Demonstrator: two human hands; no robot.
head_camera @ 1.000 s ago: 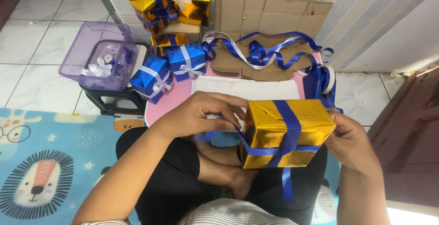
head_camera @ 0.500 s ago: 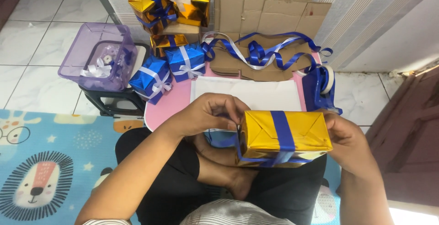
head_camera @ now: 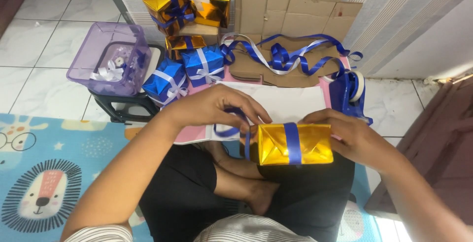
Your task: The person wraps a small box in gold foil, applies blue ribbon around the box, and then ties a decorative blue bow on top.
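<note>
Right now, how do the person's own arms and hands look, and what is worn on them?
Both arms are bare from the elbow down. The left hand and the right hand wear no gloves, and no rings or watch can be seen. A striped sleeve in light and dark lines shows at the left upper arm.

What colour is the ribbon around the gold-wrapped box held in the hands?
Blue: the ribbon crosses the gold-wrapped box, seen in the head view.

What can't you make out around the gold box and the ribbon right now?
Head view only:
- Underside of the gold box: faces away, so where the blue ribbon goes beneath is unseen.
- Left hand fingertips: a ribbon loop covers them.
- Right hand fingers: hidden behind the box end.
- Purple bin contents: blurred through its tinted wall.
</note>
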